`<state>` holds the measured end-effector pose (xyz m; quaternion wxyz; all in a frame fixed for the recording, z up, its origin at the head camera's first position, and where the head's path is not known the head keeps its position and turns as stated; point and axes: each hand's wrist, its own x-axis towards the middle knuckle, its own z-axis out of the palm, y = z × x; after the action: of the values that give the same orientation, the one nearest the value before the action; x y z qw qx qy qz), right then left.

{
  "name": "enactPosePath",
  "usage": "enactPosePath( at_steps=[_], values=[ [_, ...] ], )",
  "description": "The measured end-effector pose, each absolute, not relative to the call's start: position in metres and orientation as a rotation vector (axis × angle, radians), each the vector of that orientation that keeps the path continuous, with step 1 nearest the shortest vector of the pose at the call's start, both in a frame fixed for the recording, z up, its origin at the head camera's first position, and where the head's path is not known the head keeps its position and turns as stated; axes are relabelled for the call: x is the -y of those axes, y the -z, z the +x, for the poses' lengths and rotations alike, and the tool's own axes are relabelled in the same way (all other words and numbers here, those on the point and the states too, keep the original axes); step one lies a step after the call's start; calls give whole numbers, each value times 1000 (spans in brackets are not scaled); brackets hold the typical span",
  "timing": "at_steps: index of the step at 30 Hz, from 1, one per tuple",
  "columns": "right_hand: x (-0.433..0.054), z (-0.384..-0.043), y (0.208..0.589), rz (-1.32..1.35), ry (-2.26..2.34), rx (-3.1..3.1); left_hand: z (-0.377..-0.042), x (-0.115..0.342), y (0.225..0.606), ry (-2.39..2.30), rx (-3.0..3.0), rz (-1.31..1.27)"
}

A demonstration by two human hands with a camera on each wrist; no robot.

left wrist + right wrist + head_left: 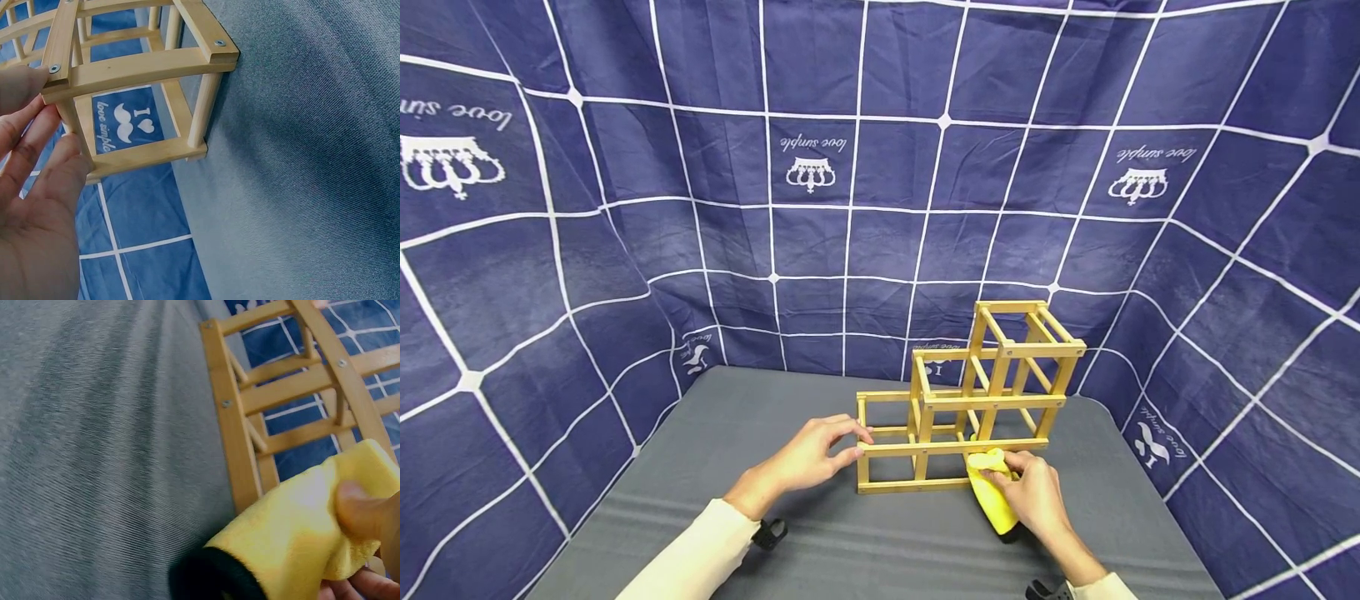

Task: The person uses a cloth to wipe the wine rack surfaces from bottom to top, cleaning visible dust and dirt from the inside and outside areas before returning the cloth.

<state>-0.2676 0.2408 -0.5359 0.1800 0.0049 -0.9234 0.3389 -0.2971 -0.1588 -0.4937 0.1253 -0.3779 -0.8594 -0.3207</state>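
A stepped wooden rack (955, 447) of light slats and round rods stands on the grey surface, low at its left end and tallest at the right. My left hand (815, 452) holds the rack's upper left corner. In the left wrist view its thumb (22, 87) lies by a screw head, with the fingers around the corner's other side. My right hand (1033, 493) pinches a yellow cloth (992, 498) between thumb and fingers against the rack's front slats, at the lower right. The cloth's black-edged end (215, 575) hangs down in the right wrist view.
Grey fabric (737, 400) covers the work surface, with soft folds near the front. A blue curtain (895, 242) with white grid lines and printed crowns encloses the back and both sides, close behind the rack.
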Motion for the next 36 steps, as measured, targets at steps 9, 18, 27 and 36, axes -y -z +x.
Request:
enactPosePath(
  at_steps=[9,18,27,36],
  values=[
    [-226,-272,546,-11,-953,2586,-297,160,492,931,2505,-1102],
    [-227,-278,551,20,-859,2682,-297,158,491,922,2515,-1099],
    [-236,-272,543,-58,-983,2518,-296,157,491,900,2514,-1090],
    [-249,-250,539,100,-830,2421,-296,157,493,905,2521,-1092]
  ],
)
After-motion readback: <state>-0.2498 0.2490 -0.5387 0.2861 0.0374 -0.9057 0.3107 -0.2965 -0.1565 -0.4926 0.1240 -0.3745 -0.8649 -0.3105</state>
